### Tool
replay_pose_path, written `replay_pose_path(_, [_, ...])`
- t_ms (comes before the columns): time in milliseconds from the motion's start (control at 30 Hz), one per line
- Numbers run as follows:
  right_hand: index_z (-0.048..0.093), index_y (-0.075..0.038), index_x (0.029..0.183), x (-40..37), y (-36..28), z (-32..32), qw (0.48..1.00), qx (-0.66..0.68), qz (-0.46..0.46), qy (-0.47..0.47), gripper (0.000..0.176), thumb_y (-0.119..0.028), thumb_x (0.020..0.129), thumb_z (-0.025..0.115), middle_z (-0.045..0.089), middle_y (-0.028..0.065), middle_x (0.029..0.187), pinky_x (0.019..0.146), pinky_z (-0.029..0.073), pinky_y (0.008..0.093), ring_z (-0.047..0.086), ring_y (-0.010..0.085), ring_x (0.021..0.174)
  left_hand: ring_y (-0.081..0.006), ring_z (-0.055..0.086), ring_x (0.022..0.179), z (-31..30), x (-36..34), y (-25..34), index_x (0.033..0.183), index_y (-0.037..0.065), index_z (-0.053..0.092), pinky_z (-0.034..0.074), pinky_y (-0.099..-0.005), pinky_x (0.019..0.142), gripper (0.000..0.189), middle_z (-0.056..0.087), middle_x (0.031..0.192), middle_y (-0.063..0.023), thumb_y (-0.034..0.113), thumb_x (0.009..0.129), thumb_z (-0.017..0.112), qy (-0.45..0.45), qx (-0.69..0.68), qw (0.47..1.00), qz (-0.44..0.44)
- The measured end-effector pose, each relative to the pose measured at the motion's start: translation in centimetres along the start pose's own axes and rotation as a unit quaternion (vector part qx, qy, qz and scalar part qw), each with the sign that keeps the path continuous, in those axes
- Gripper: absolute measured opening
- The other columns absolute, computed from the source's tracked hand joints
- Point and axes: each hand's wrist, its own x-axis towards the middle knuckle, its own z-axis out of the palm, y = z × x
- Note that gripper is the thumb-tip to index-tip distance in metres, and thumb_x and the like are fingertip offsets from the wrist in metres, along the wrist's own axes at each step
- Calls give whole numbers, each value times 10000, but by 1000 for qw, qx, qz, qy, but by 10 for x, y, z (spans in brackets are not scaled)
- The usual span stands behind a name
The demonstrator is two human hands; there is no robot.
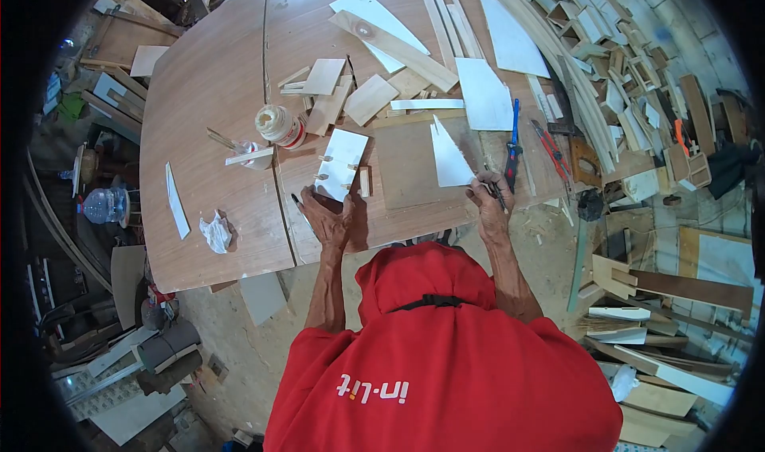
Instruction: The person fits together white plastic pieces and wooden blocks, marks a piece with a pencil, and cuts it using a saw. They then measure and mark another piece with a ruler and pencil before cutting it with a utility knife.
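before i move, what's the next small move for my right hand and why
Probably bring your right hand across to the small white panel. Your left hand is already at its near end, and small wooden pieces sit on it, while your right hand, with a slim dark tool, is off by the pointed white offcut.

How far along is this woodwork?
Looks done: small wood pieces set on the white board. In hand: left hand at its near end; right hand holds a dark tool beside a jagged white piece. Possibly left: the loose wood panel; remaining steps can't be told.
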Motion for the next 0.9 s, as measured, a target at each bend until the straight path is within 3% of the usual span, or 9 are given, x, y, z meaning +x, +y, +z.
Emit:
replay_pose_path(200, [635,-69,959,-2,2,-3,1000,7,11,1,126,-22,854,687,631,8,870,725,564,276,620,107,792,-398,404,1252,2,-4,-11,1307,-74,339,168,-567,1135,869,430,1278,-234,329,682,788,-18,93,994,-47])
replay_pose_path(300, [623,-93,962,-5,3,-3,1000,9,7,-11,137,-17,860,673,634,-10,881,744,552,284,617,99,819,-408,378,1264,-2,-6,-5,1306,-73,342,162,-578,1134,849,392,1320,-241,311,698,793,14,104,994,-22])
replay_pose_path(367, [624,-77,958,-7,1,-2,1000,18,7,-1,135,-14,853,682,630,1,871,724,559,273,618,102,796,-411,407,1234,-9,-15,6,1315,-81,339,239,-533,1114,828,429,1289,-241,276,717,788,55,163,985,29])
replay_pose_path(433, [624,-61,953,-7,0,3,1000,28,5,11,136,-12,845,690,627,13,862,704,565,262,620,106,773,-363,441,1217,-15,-23,40,1306,-79,392,321,-477,1069,713,462,1263,-224,199,759,756,61,-8,997,39])
replay_pose_path(533, [617,-51,956,-11,1,8,999,46,1,4,127,-5,853,676,625,20,861,692,565,261,615,108,731,-246,590,1012,-4,-19,112,1295,-22,436,476,-358,880,470,577,1125,-176,83,881,632,-112,-230,966,34])
replay_pose_path(600, [617,-51,955,-13,6,14,999,48,-7,0,126,-4,853,675,624,18,856,696,568,262,613,106,737,-197,604,943,11,-11,151,1274,-25,461,497,-323,824,391,606,1056,-146,50,910,583,-253,-398,878,-78])
replay_pose_path(700, [622,-44,947,-16,8,21,997,14,-75,1,95,-16,866,662,624,10,845,688,541,245,599,91,747,-175,606,893,58,-3,157,1225,-39,510,498,-305,790,324,629,992,-116,51,920,566,-271,-466,842,-30])
replay_pose_path(800, [616,-8,938,-17,9,9,989,-124,-85,2,96,-97,937,580,618,23,827,663,455,235,560,82,721,-180,610,870,69,7,162,1167,-24,575,491,-312,783,279,650,962,-103,15,898,512,-287,-400,870,-6])
replay_pose_path(900, [616,-17,982,-6,15,-27,951,-251,-175,46,209,-202,984,519,635,48,846,655,507,260,592,111,754,-287,634,912,84,30,143,1201,40,594,493,-369,836,388,669,1003,-165,4,841,453,-343,-267,896,92])
